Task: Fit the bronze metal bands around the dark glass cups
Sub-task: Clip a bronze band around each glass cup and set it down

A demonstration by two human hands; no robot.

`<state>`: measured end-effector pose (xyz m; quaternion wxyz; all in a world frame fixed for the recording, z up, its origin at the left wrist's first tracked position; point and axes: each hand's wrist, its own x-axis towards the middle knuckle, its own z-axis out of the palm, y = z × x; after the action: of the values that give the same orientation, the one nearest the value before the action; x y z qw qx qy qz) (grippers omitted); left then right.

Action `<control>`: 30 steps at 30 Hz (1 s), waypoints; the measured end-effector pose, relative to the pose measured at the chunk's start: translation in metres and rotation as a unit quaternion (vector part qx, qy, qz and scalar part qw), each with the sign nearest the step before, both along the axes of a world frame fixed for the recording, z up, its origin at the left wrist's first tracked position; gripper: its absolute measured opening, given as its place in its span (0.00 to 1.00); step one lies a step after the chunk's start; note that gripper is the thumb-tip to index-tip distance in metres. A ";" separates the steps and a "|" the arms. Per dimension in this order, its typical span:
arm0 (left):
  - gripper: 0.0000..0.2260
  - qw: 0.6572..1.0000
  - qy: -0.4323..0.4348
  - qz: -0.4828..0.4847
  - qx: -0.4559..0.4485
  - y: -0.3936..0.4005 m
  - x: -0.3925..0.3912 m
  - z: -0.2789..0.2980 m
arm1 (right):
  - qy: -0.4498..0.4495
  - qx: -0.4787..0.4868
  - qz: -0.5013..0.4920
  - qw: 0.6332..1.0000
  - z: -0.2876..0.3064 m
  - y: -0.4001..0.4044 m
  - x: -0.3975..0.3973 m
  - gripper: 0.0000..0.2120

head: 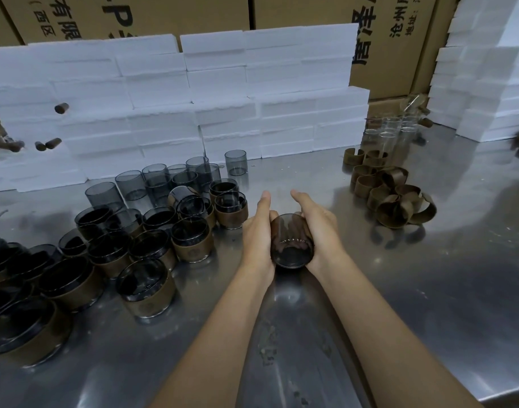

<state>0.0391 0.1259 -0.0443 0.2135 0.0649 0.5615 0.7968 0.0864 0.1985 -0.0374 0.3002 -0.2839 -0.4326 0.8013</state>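
Note:
A dark glass cup (292,248) is held over the steel table (429,290), tilted with its mouth toward me. My left hand (256,234) grips its left side and my right hand (318,231) grips its right side, both thumbs pointing away from me. Fingers show through the glass behind it. I see no band on this cup. Loose bronze bands (390,198) lie in a heap to the right. Several cups with bands fitted (190,242) stand to the left, and bare dark cups (164,178) stand behind them.
White foam blocks (222,83) form a wall along the back, with another stack (488,69) at the right. Cardboard boxes (399,39) stand behind them. Clear glasses (393,134) stand beyond the band heap. The table's edge runs at the lower right.

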 end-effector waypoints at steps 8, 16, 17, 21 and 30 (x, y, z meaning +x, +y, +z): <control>0.24 0.972 0.154 -0.156 -0.089 0.001 0.011 0.001 | -0.008 0.162 -0.188 0.969 0.008 0.027 0.005 0.23; 0.13 0.984 -0.070 -0.099 0.127 0.000 0.002 0.011 | 0.039 0.095 -0.050 0.993 0.007 0.017 0.006 0.10; 0.12 0.974 -0.104 -0.105 0.170 -0.003 -0.002 0.012 | 0.033 0.097 -0.011 0.995 0.007 0.015 0.006 0.16; 0.15 0.950 -0.151 -0.099 0.255 -0.011 -0.011 0.014 | 0.005 0.156 0.099 0.983 0.004 0.004 0.007 0.26; 0.19 0.974 -0.106 -0.072 0.189 -0.014 -0.012 0.016 | -0.031 0.320 0.040 0.946 -0.004 0.002 0.004 0.21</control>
<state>0.0271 0.1114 -0.0285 0.3119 0.0596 0.3687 0.8736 0.0899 0.2007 -0.0410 0.3295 -0.1796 -0.6866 0.6227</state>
